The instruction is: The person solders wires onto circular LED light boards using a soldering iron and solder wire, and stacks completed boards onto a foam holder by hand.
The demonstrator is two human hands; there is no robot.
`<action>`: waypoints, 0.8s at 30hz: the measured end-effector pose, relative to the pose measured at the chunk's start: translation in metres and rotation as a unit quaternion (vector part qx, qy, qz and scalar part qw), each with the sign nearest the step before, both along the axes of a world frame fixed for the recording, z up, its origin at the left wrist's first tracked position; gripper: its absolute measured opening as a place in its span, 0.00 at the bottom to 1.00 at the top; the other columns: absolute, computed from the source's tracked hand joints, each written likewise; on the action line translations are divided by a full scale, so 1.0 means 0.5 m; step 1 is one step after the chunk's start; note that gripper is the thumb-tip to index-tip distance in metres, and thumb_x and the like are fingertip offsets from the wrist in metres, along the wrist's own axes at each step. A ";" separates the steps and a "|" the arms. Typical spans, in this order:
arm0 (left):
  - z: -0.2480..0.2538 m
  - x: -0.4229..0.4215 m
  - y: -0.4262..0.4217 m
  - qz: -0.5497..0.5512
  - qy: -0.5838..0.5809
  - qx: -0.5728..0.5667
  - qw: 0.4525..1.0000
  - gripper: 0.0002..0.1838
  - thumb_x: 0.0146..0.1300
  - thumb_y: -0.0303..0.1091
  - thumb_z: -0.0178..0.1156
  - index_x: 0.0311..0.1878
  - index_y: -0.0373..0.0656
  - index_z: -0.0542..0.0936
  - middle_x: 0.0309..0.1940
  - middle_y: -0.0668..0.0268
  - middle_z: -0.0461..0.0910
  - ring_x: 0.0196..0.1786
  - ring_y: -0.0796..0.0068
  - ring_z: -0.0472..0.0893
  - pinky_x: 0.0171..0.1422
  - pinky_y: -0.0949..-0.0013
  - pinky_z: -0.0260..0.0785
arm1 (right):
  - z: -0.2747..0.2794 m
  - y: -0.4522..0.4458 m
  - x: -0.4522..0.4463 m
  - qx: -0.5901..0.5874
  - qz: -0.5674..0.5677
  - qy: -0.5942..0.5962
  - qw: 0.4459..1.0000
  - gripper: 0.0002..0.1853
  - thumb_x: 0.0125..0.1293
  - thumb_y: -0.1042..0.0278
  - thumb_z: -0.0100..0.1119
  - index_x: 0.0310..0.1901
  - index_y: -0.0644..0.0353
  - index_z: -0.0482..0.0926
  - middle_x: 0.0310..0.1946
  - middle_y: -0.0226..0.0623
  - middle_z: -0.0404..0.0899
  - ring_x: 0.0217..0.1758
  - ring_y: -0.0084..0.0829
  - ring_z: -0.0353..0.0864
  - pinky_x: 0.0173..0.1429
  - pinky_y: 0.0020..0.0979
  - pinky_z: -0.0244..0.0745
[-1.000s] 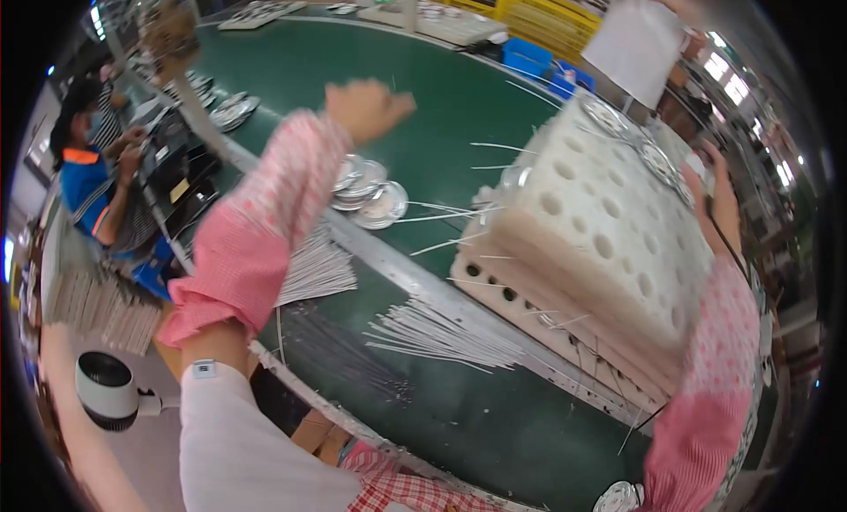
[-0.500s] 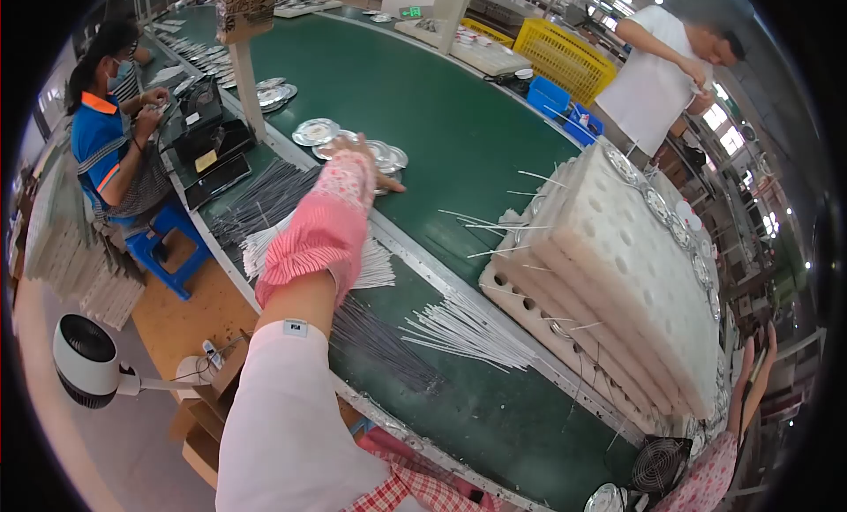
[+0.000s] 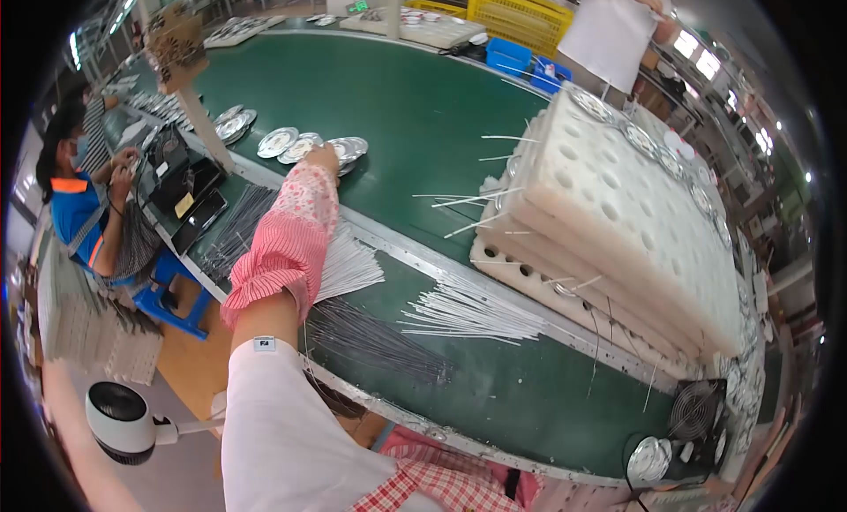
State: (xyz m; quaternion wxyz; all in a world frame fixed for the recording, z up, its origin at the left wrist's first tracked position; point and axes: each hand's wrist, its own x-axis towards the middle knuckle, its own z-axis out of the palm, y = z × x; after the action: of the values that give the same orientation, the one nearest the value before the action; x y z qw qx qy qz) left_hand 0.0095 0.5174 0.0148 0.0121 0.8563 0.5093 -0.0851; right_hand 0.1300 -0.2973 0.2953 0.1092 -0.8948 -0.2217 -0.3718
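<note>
My left hand (image 3: pixel 325 158), in a pink patterned sleeve cover, reaches across to a small group of round silver metal discs (image 3: pixel 279 142) on the green table. Its fingers are drawn together at the edge of a silver disc (image 3: pixel 350 149) in this group, and part of them is hidden. Below the forearm lie a bundle of white wires (image 3: pixel 348 267) and a bundle of dark grey wires (image 3: pixel 375 340). Another fan of white wires (image 3: pixel 472 313) rests to the right. My right hand is out of view.
Stacked white foam blocks (image 3: pixel 609 185) with holes, discs and wires stand on the right. A small black fan (image 3: pixel 697 410) sits near them. A post (image 3: pixel 205 128) rises at left, by a seated co-worker (image 3: pixel 84 203). Another person (image 3: pixel 609 35) stands behind blue bins (image 3: pixel 508 56).
My left hand, spread over the discs before, has drawn its fingers together at them. My right hand has left the view at the right. The camera view has shifted.
</note>
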 end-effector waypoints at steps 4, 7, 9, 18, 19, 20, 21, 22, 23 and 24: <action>-0.039 -0.049 0.137 -0.115 -0.127 0.031 0.985 0.25 0.56 0.27 0.60 0.59 0.35 0.72 0.53 0.40 0.80 0.61 0.40 0.78 0.65 0.49 0.71 | 0.003 -0.069 -0.106 0.010 -0.063 -0.047 0.997 0.20 0.80 0.66 0.51 0.67 0.63 0.71 0.65 0.50 0.75 0.64 0.41 0.79 0.66 0.35 0.78; -0.027 -0.066 0.171 -0.121 -0.162 0.014 0.979 0.23 0.57 0.28 0.57 0.58 0.35 0.74 0.53 0.40 0.81 0.59 0.38 0.79 0.63 0.49 0.71 | -0.001 -0.157 -0.161 -0.043 -0.093 -0.046 0.994 0.23 0.79 0.63 0.53 0.70 0.61 0.68 0.68 0.47 0.72 0.66 0.41 0.78 0.69 0.36 0.75; -0.058 -0.086 0.200 -0.129 -0.288 0.013 0.949 0.24 0.56 0.29 0.55 0.59 0.42 0.76 0.53 0.41 0.80 0.60 0.38 0.78 0.63 0.48 0.70 | -0.009 -0.217 -0.177 0.021 -0.113 -0.061 0.991 0.22 0.79 0.64 0.53 0.68 0.66 0.70 0.66 0.52 0.73 0.66 0.43 0.78 0.67 0.39 0.77; -0.107 -0.130 0.320 -0.139 -0.174 0.003 0.975 0.44 0.49 0.19 0.47 0.77 0.41 0.61 0.68 0.42 0.71 0.74 0.43 0.66 0.80 0.57 0.56 | -0.059 -0.224 -0.257 0.094 -0.227 -0.047 0.968 0.22 0.80 0.60 0.51 0.65 0.70 0.71 0.62 0.57 0.75 0.60 0.46 0.80 0.63 0.40 0.79; -0.130 -0.146 0.370 -0.191 -0.202 0.021 0.960 0.45 0.48 0.17 0.46 0.77 0.41 0.62 0.69 0.43 0.71 0.75 0.45 0.66 0.81 0.59 0.54 | -0.063 -0.221 -0.258 0.095 -0.233 -0.042 0.967 0.23 0.80 0.60 0.51 0.65 0.70 0.71 0.62 0.58 0.75 0.60 0.46 0.81 0.63 0.41 0.80; -0.152 -0.152 0.418 -0.240 -0.233 0.038 0.942 0.46 0.46 0.16 0.44 0.77 0.40 0.62 0.69 0.44 0.71 0.75 0.47 0.66 0.81 0.60 0.52 | -0.067 -0.218 -0.259 0.097 -0.240 -0.040 0.965 0.23 0.80 0.59 0.51 0.64 0.71 0.71 0.61 0.58 0.75 0.59 0.47 0.81 0.63 0.41 0.80; -0.138 -0.153 0.423 -0.229 -0.259 -0.001 0.938 0.45 0.47 0.15 0.43 0.76 0.39 0.63 0.71 0.46 0.69 0.76 0.50 0.65 0.82 0.62 0.50 | -0.070 -0.218 -0.258 0.099 -0.246 -0.039 0.963 0.23 0.80 0.59 0.50 0.64 0.71 0.71 0.61 0.59 0.76 0.59 0.47 0.81 0.62 0.41 0.80; -0.125 -0.155 0.428 -0.217 -0.285 -0.038 0.933 0.45 0.47 0.15 0.42 0.76 0.38 0.63 0.72 0.48 0.68 0.78 0.53 0.64 0.82 0.63 0.48 | -0.076 -0.218 -0.252 0.095 -0.251 -0.034 0.963 0.23 0.80 0.58 0.50 0.64 0.72 0.72 0.60 0.59 0.76 0.58 0.47 0.82 0.62 0.41 0.81; -0.110 -0.152 0.427 -0.228 -0.319 -0.069 0.917 0.45 0.47 0.14 0.42 0.76 0.38 0.64 0.73 0.49 0.67 0.78 0.54 0.63 0.82 0.64 0.47 | -0.083 -0.221 -0.248 0.094 -0.240 -0.035 0.966 0.24 0.80 0.57 0.50 0.63 0.72 0.72 0.60 0.60 0.76 0.57 0.48 0.82 0.62 0.41 0.81; -0.087 -0.146 0.407 -0.264 -0.369 -0.109 0.884 0.44 0.48 0.13 0.41 0.76 0.37 0.64 0.74 0.50 0.66 0.78 0.56 0.62 0.83 0.64 0.46 | -0.084 -0.213 -0.246 0.078 -0.249 -0.027 0.965 0.24 0.80 0.57 0.50 0.64 0.72 0.72 0.60 0.60 0.76 0.57 0.47 0.82 0.61 0.42 0.81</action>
State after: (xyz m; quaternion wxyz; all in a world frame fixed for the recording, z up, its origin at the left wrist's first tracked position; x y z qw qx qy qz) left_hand -0.0635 0.7210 -0.0285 0.2691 0.9221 0.2103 0.1818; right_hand 0.0071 -0.4040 0.2534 0.0761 -0.9003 0.0352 -0.4271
